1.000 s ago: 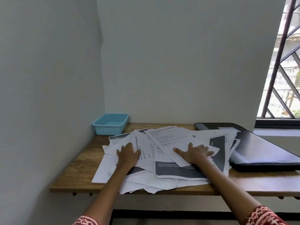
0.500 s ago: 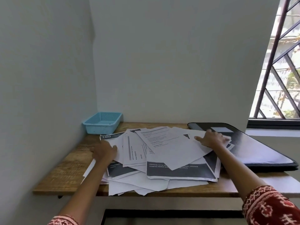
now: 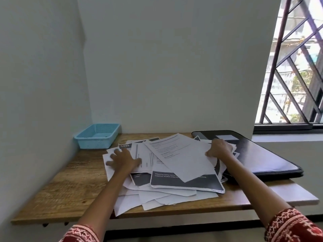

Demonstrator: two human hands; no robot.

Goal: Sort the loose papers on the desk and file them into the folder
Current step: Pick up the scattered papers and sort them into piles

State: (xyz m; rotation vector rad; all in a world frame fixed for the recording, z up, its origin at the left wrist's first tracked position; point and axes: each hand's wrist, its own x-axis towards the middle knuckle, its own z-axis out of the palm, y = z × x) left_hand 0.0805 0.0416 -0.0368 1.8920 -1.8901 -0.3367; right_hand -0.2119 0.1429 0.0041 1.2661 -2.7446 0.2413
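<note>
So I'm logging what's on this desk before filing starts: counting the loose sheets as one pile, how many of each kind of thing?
Paper pile: 1
Black folder: 1
Blue basket: 1
Total: 3

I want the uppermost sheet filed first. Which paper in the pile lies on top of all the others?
The large white text sheet, angled across the pile's middle; nothing overlaps it, and it covers part of the dark-banded sheet below.

Wooden desk: paper pile, black folder, blue basket.
</note>
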